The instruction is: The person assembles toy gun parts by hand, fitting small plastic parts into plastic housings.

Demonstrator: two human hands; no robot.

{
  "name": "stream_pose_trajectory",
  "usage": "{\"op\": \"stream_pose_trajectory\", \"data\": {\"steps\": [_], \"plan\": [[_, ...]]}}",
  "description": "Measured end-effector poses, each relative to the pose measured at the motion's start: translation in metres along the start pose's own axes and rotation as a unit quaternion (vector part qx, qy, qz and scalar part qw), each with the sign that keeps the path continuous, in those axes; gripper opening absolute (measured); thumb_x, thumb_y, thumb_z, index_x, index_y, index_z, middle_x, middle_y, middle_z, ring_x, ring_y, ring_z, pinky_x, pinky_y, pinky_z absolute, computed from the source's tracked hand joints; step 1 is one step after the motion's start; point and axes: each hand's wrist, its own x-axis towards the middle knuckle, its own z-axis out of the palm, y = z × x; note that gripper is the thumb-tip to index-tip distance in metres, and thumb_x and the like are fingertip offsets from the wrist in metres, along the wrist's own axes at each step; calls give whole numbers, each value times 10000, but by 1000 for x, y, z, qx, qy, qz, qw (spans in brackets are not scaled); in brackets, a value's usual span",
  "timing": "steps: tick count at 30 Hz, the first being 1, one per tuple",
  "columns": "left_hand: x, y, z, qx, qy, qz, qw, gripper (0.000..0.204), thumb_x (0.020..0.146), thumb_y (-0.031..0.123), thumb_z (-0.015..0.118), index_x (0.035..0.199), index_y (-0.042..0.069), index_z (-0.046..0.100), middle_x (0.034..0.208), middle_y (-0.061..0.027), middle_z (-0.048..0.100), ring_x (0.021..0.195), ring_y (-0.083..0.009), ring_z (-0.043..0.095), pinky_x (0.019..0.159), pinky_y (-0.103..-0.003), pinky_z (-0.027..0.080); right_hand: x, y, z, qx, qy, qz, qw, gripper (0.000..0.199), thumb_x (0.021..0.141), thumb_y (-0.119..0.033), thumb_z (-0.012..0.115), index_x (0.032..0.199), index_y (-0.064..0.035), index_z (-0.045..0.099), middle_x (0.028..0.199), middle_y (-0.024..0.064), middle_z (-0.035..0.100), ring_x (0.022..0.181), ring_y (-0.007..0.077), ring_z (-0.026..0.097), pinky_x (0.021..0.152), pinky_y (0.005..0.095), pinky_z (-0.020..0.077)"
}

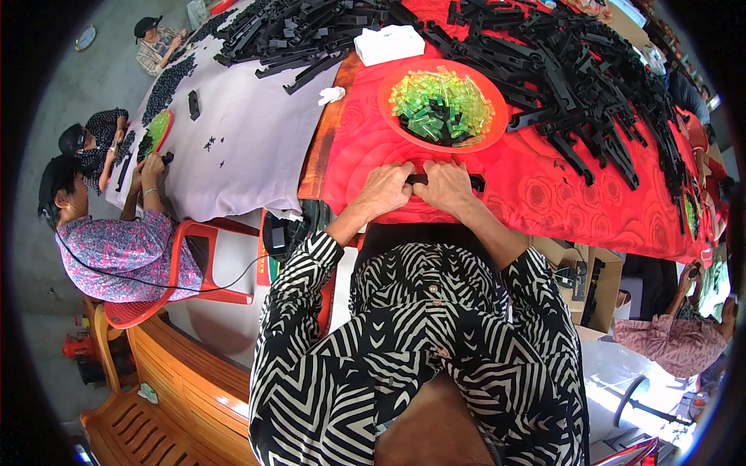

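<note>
The person is sitting at a table and is holding a narrow black part (477,184) in both hands, just above the near edge of a red rose-patterned cloth (536,206). The left hand (386,189) is curling its fingers around the part's left end, and the right hand (448,185) is gripping it farther along, with the part's right end sticking out beyond the knuckles; a short dark stretch is showing between the two hands. The fingers are hiding most of the part, so its full shape is not showing. Just beyond the hands, an orange-red bowl (499,118) is holding translucent yellow-green pieces (435,89), with small black pieces (444,124) lying among them toward its near side. A white packet (388,45) is resting behind the bowl. Long black parts (563,70) are lying heaped across the cloth on the right, and another dark heap (299,35) is spreading over the far end of a pale cloth (249,132) on the left. There, a co-worker (116,248) in a patterned top is sitting on a red chair (190,252), facing the pale cloth.
</note>
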Motion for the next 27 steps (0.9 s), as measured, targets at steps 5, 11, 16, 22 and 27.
{"op": "stream_pose_trajectory", "data": {"steps": [5, 11, 16, 22, 27], "plan": [[0, 1, -4, -1, -10, -9, 1000, 218, 695, 41, 522, 903, -9, 562, 794, -233, 606, 788, -420, 579, 695, -502, 436, 3, 0, 0, 10, -12, 9, 1000, 387, 685, -337, 548, 885, -17, 629, 857, 203, 659, 855, 354, 630, 818, 512, 426], [3, -8, 0, 3, -21, -19, 1000, 243, 715, 31, 518, 945, 0, 591, 861, -238, 619, 842, -408, 590, 738, -475, 457, 10, 0, -2, 29, -28, 5, 999, 385, 656, -346, 578, 819, 0, 624, 810, 213, 647, 804, 362, 629, 736, 494, 468], [5, -7, -5, -8, -37, -25, 999, 253, 723, 37, 525, 963, 5, 598, 889, -243, 619, 872, -402, 589, 760, -463, 458, 15, -1, -4, 33, -55, 12, 998, 417, 655, -368, 574, 834, -2, 663, 861, 200, 660, 845, 329, 638, 765, 479, 454], [1, -6, -7, -8, -21, -22, 999, 239, 723, 46, 531, 951, 3, 591, 875, -246, 615, 858, -402, 588, 747, -468, 453, 12, -4, -1, 26, -33, 1, 999, 411, 656, -370, 587, 824, -1, 650, 847, 202, 656, 834, 340, 635, 748, 476, 472], [-2, -3, -8, -7, -25, -15, 1000, 224, 721, 46, 531, 935, 6, 585, 845, -243, 615, 840, -405, 589, 736, -475, 450, 4, -1, 6, 27, 32, -16, 999, 408, 652, -364, 604, 826, 5, 624, 797, 216, 647, 802, 369, 631, 741, 495, 476]]}}
